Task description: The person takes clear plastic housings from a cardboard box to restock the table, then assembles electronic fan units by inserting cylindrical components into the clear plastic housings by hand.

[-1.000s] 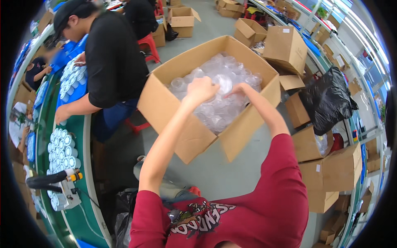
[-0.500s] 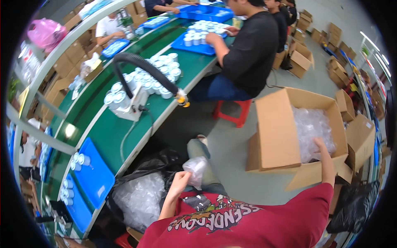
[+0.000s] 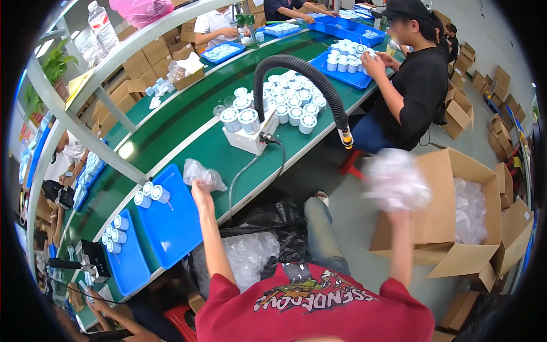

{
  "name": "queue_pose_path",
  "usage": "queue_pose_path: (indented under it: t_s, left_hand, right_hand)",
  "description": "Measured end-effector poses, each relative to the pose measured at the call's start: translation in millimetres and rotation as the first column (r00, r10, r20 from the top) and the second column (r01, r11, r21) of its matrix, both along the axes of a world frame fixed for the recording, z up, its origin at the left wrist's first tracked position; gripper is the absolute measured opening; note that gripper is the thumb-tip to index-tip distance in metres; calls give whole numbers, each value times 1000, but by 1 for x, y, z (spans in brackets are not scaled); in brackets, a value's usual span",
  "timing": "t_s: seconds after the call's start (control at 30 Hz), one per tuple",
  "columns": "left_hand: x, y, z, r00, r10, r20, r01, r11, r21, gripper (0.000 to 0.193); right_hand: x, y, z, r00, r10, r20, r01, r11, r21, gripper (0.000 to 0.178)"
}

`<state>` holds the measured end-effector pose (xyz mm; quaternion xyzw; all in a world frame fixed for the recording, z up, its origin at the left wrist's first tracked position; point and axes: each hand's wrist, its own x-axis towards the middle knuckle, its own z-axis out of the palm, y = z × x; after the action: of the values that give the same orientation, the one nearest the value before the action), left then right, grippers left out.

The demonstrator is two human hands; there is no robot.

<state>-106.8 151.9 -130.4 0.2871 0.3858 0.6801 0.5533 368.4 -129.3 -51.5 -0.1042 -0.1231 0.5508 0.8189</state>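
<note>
plastic clumps [image 3: 211, 178] in both hands [image 3: 201, 195], l nr tray [image 3: 172, 225] edge

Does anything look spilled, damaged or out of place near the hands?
Nothing clearly stands out. The left hand holds clear plastic pieces, and no spill shows on the green bench. The bundle in the right hand is too blurred to judge for damage.

The green counter [image 3: 211, 149] is brightly lit; white glare is reflected well in from its near edge. The raised plastic bundle [image 3: 397, 181] is motion-blurred, and straight lines are bowed toward the darkened rim.
</note>
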Motion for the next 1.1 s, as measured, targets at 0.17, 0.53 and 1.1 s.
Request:
queue_pose_path:
  t_s: [0.17, 0.53, 1.1]
  left_hand:
    - [27, 34, 1, 961, 239, -137, -239, 971, 16, 28]
    - [20, 21, -11, 531, 424, -734, -466, 869, 166, 38]
    - [218, -245, -18, 389, -478, -787, 693, 715, -91, 13]
  right_hand:
    - [-247, 217, -30, 759, 576, 304, -577, 811, -97, 42]
    - [-301, 331, -43, 588, 649, 483, -414, 754, -511, 53]
    - [101, -170, 60, -343, 255, 904, 930, 225, 289, 11]
